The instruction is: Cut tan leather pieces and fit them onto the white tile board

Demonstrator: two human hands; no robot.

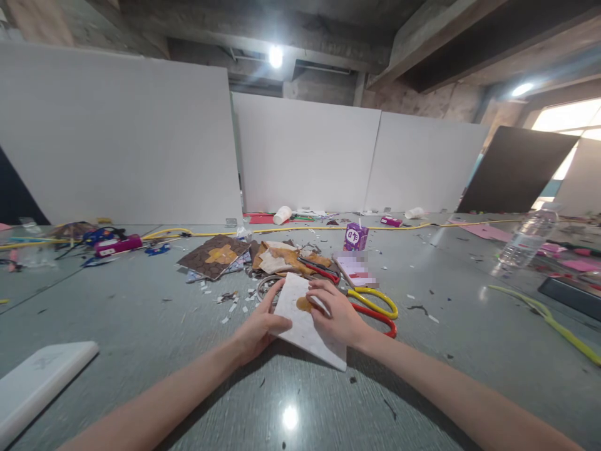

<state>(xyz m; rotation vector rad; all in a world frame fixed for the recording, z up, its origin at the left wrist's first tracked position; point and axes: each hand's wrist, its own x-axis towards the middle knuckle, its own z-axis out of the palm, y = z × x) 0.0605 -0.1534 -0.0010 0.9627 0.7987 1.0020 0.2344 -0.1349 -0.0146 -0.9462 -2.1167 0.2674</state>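
Note:
My left hand [259, 322] grips a white sheet [323, 348] by its left edge, thumb on top and fingers beneath. The sheet is tilted above the table. A small yellow-brown piece [303, 304] lies on its face, partly covered by the bent fingers of my right hand [337, 313], which press on it. Just beyond are scissors with yellow and red handles [379, 303], partly hidden by my right hand. A second pair of scissors with red-and-black handles [325, 270] rests by crumpled brown and white scraps [282, 255].
A dark brown patterned square [211, 257] with a yellow flower lies left of the scraps. Behind stand a purple drink carton [355, 237] and white panels [305, 150]. A plastic bottle [528, 235] stands right; a white slab [44, 379] lies left. Small cuttings litter the table.

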